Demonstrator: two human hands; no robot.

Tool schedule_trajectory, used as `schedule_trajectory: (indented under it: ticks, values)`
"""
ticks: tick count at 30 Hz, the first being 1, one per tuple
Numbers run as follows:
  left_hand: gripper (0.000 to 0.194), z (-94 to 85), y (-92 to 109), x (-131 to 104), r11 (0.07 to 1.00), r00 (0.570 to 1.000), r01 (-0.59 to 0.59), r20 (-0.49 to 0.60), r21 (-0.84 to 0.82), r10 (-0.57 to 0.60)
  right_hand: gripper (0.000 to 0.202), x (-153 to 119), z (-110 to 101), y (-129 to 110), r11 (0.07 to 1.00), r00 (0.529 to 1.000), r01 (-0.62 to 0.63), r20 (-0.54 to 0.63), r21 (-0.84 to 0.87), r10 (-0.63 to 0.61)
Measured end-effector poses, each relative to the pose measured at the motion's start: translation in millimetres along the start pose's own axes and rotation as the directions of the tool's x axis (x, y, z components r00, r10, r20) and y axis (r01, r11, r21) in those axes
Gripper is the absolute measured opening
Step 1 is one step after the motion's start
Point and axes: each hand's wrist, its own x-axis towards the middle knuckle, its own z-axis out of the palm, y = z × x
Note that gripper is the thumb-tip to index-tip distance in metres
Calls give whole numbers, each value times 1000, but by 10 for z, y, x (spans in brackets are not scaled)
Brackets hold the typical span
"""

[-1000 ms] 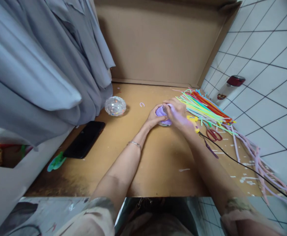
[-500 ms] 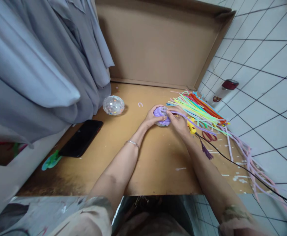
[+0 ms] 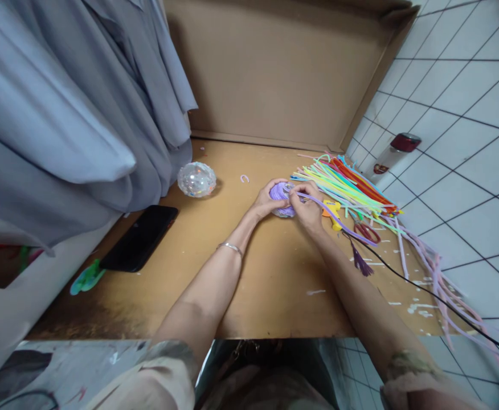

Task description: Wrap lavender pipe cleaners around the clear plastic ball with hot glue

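Note:
Between my two hands is a round ball wound with purple strands, held just above or on the brown table. My left hand wraps round the ball's left side, thumb across its front. My right hand pinches a purple pipe cleaner at the ball's right side; its free end trails right, over a yellow glue gun. Part of the ball is hidden by my fingers. A clear round ball with coloured specks rests at the left.
Colourful pipe cleaners lie at the right, near red-handled scissors, a purple tassel and a black cable. A black phone lies left. Cardboard stands behind; a bottle is by the tiled wall.
My right hand has shifted slightly at the ball, and the purple pipe cleaner now trails a little lower across the glue gun. More of the glue gun shows. The view has moved slightly.

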Motion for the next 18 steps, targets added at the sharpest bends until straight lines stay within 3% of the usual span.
schedule_trajectory:
  ticks: [6, 18]
  values:
    - [73, -5, 3, 2, 1000, 1000, -3, 1, 14, 3, 7, 8, 27, 28, 999, 1000, -27, -2, 17, 27]
    - [69, -12, -12, 18, 1000, 1000, -18, -12, -9, 18, 9, 8, 34, 18, 995, 996, 88, 0, 37, -88]
